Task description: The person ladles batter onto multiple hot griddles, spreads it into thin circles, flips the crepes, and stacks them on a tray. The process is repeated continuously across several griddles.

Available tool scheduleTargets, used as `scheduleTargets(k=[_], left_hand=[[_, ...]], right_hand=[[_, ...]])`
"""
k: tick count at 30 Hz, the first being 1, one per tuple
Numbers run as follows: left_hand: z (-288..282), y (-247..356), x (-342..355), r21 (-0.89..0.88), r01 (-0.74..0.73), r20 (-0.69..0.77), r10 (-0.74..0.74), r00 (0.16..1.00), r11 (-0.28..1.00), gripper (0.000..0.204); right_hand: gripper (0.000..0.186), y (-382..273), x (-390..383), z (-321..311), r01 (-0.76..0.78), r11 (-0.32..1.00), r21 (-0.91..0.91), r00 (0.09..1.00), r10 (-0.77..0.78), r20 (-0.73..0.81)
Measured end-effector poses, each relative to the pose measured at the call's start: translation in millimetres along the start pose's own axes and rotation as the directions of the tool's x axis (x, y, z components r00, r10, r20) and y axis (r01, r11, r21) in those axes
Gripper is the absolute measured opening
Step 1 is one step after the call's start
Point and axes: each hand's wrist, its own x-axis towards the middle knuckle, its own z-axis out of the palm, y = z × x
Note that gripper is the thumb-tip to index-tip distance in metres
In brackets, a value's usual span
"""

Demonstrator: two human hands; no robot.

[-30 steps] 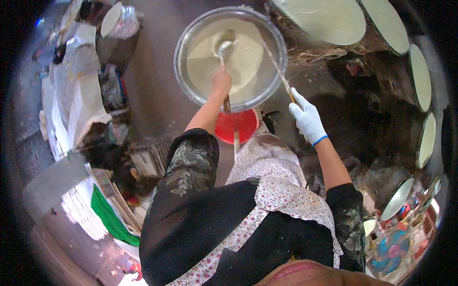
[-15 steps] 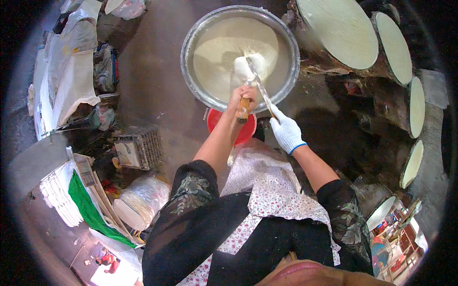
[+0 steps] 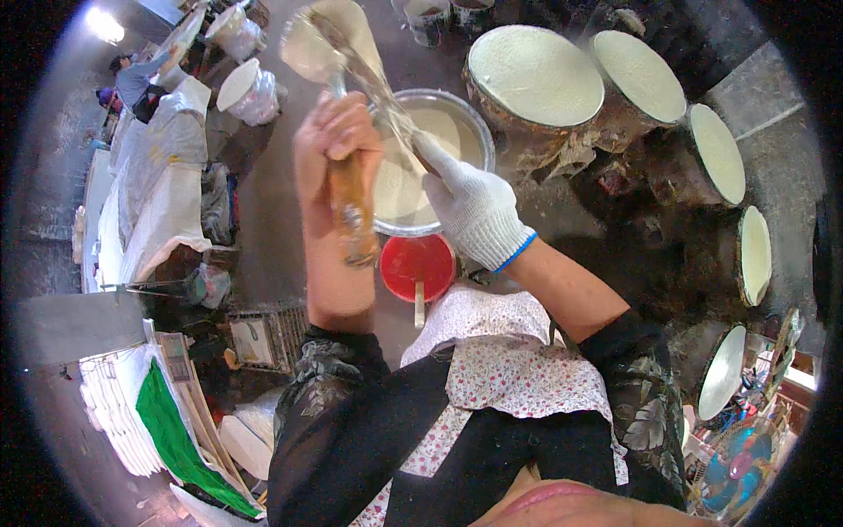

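My bare left hand is wrapped round the wooden handle of a tool with a wide, pale, batter-coated head; motion blurs its shape. My right hand, in a white knitted glove with a blue cuff, grips a long thin blade streaked with white. That blade crosses the tool's head, so whether they touch I cannot tell. Both tools are raised over the far left side of a metal basin of creamy liquid, partly hidden by my hands.
Against the basin's near side is a red bucket with a pale handle sticking out. Several round vats with pale tops curve along the right. White-covered stacks line the left, where another person is at work. A fan stands lower right.
Both hands have lifted the tools up out of the basin and toward the left. The view has shifted, showing more of the red bucket and the vats.
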Motion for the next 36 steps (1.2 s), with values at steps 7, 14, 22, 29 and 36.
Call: scheduleTargets(k=[7, 14, 22, 29, 36], left_hand=[[4.8, 12.2, -31.9, 0.244, -0.124, -0.123, 0.157, 0.980, 0.962, 0.031], [-73.6, 20.6, -69.9, -0.261, -0.252, -0.457, 0.111, 0.883, 0.932, 0.027], [-60.2, 48.0, -78.7, 0.058, -0.188, -0.224, 0.196, 0.955, 0.980, 0.032], [-67.2, 45.0, 5.1, 0.237, -0.171, -0.396, 0.256, 0.882, 0.956, 0.037], [-61.7, -105.2, 105.5, 0.821, 0.246, -0.386, 0.182, 0.905, 0.515, 0.025]], right_hand=[[0.058, -7.9, 6.8, -23.1, 0.215, 0.968, 0.133, 0.963, -0.187, -0.196], [0.050, 23.8, -29.7, -10.6, 0.048, 0.873, 0.485, 0.996, -0.004, -0.093], [0.053, 61.5, -28.6, -22.5, -0.158, 0.779, 0.606, 0.978, 0.208, -0.013], [0.055, 100.9, -30.8, -28.3, -0.296, 0.679, 0.672, 0.923, 0.384, 0.019], [0.055, 144.9, -91.4, -112.5, -0.319, 0.674, 0.667, 0.694, 0.645, -0.320]])
